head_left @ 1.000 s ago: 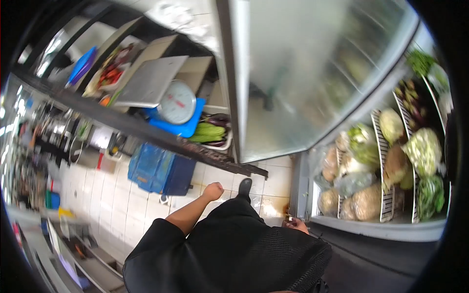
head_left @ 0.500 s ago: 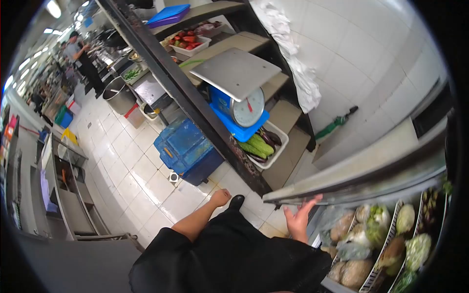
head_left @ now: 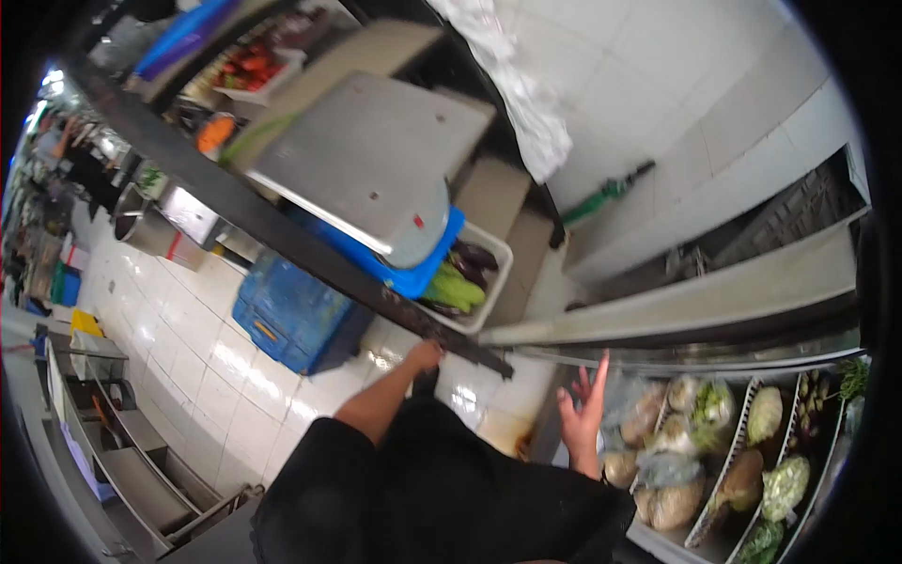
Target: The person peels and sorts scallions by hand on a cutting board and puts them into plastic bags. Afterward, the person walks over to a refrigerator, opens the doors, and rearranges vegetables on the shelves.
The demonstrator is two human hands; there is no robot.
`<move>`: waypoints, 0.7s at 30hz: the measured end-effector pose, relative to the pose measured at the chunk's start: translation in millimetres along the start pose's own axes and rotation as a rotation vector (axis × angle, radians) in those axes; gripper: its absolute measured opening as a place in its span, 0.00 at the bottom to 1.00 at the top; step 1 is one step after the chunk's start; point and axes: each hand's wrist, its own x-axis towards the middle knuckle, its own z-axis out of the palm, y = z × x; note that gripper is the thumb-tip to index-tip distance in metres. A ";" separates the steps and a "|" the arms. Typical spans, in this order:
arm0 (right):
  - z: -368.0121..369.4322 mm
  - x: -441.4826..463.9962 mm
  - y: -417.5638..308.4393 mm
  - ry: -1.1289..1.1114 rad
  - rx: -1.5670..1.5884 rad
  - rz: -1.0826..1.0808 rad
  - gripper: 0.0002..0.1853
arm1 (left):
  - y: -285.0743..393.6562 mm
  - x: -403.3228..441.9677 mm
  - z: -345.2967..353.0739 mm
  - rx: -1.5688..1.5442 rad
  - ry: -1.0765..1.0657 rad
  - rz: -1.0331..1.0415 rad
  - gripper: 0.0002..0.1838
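Note:
My left hand (head_left: 427, 355) is closed, fingers curled, with nothing visible in it. It is in front of my body, close to the lower end of the dark shelf post (head_left: 362, 287). My right hand (head_left: 584, 412) is open with its fingers spread, holding nothing. Beside it, on the right, an open cold compartment contains white baskets (head_left: 722, 470) of vegetables: bagged roots (head_left: 673, 504), a leafy green (head_left: 714, 404) and a pale cabbage (head_left: 785, 487). Just beyond the fingertips runs a long pale door panel (head_left: 676, 315); I cannot tell whether they touch it.
A dial scale (head_left: 376, 155) stands on the shelves above a white tray (head_left: 505, 273) of eggplants and green gourds. A blue lidded bin (head_left: 291, 310) sits on the tiled floor (head_left: 221, 376). Metal shelving (head_left: 141, 479) is at left; a person (head_left: 85, 174) stands far back.
My view has turned and moved closer to the shelves and the vegetable compartment. The scale and bin have shifted left in view. My right hand stays open, my left stays closed.

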 end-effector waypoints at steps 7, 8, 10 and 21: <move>6.0 42.4 -4.1 -0.071 -0.026 0.086 0.48 | 75.6 43.6 -97.1 -1.314 0.054 -0.896 0.23; 6.8 51.5 -5.2 -0.082 -0.017 0.075 0.48 | 77.2 49.3 -100.6 -1.476 0.183 -0.919 0.22; 4.6 72.7 -15.7 -0.078 -0.010 0.095 0.49 | 77.9 63.7 -107.3 -1.575 0.258 -0.965 0.27; -9.0 106.2 -4.2 0.018 0.005 0.078 0.49 | 63.1 108.8 -121.9 -1.694 0.116 -0.938 0.35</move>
